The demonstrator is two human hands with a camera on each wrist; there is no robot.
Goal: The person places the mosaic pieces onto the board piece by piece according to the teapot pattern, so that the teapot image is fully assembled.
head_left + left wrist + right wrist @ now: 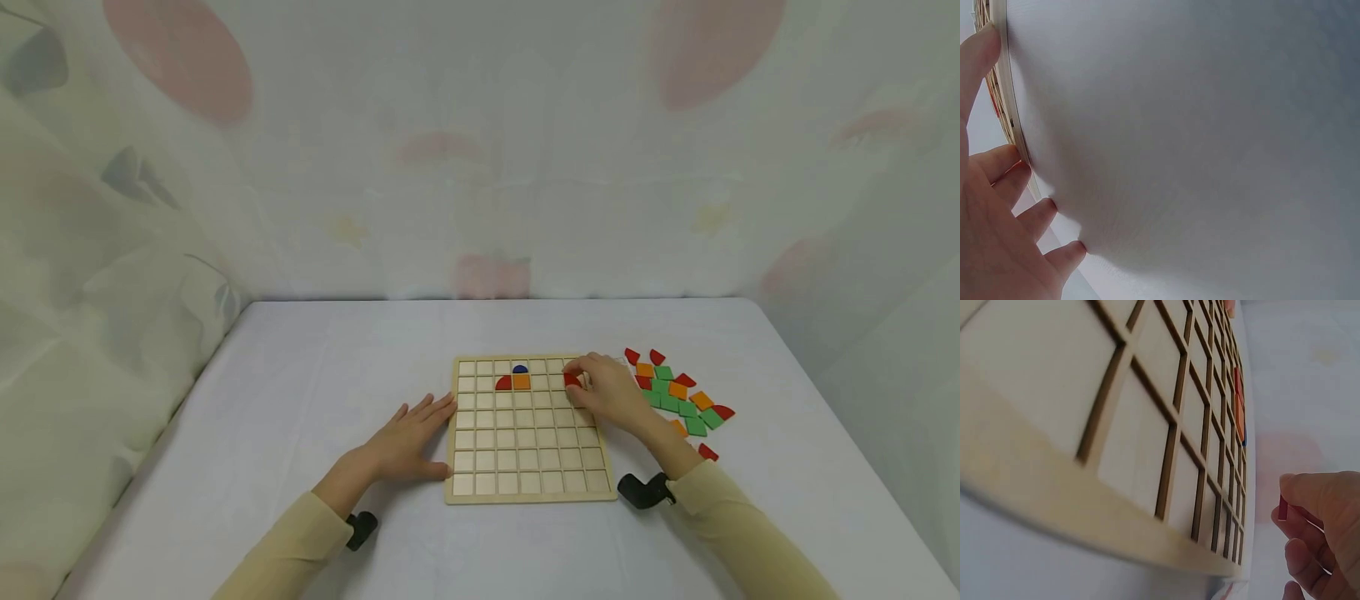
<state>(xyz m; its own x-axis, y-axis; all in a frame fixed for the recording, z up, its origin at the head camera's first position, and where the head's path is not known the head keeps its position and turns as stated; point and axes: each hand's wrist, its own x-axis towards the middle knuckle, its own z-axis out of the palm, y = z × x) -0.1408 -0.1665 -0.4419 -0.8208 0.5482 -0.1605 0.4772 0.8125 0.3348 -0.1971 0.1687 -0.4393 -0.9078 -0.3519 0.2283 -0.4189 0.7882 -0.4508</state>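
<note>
A wooden grid board (527, 483) of square cells lies on the white table. My left hand (408, 440) rests at its left edge, fingers spread, with thumb and fingertips against the frame; the left wrist view shows this hand (1000, 219) along the rim. Over the board's upper right cells, my right hand (611, 392) pinches a red quarter-round tile (572, 380) between thumb and fingers. The right wrist view catches that red tile (1282, 509) edge-on. In the upper rows sit a blue half-round tile (520, 368), an orange square tile (521, 382) and a red quarter-round tile (504, 383).
Right of the board lies a loose spread of tiles: several green tiles (670, 403), orange squares (701, 401) and red quarter-rounds (684, 380). Black wrist cameras (643, 491) are strapped under both wrists. A patterned cloth (360, 167) hangs behind the table (337, 350).
</note>
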